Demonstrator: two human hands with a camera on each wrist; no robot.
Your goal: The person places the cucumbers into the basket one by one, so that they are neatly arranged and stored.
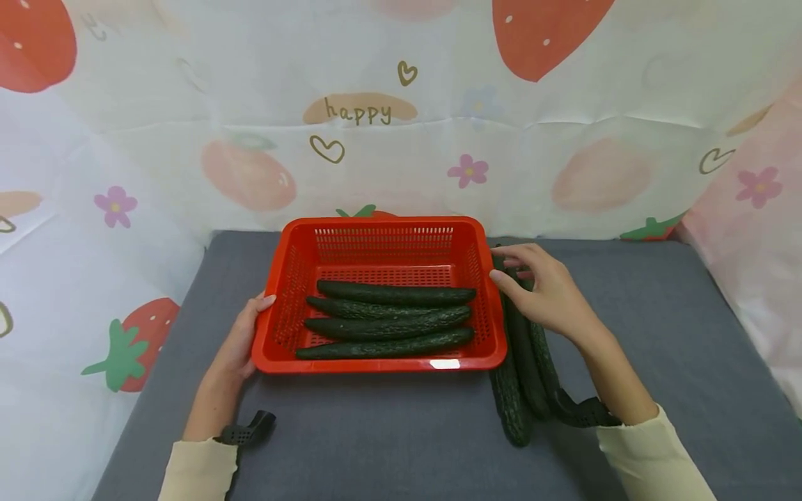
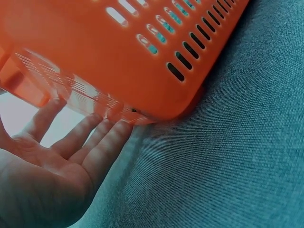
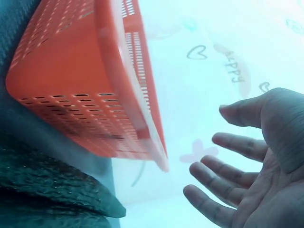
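A red plastic basket (image 1: 382, 364) with slotted walls stands in the middle of the table. Several dark green cucumbers (image 1: 388, 325) lie side by side inside it. My left hand (image 1: 241, 334) holds the basket's left side, a digit on the rim and the other fingertips (image 2: 121, 128) against the slotted wall. In the left wrist view most of the thumb is out of frame. Past the right rim, my right hand (image 1: 541, 289) hovers with loosely bent fingers, holding nothing; the right wrist view shows a gap between it and the basket. Below it lie three cucumbers (image 1: 510, 410), partly hidden.
Grey cloth covers the table (image 1: 376, 438). Behind it hangs a white curtain (image 1: 388, 174) printed with strawberries, hearts and flowers. Both wrists wear black camera straps (image 1: 247, 428). The cucumbers outside lie lengthwise, close along the basket's right wall.
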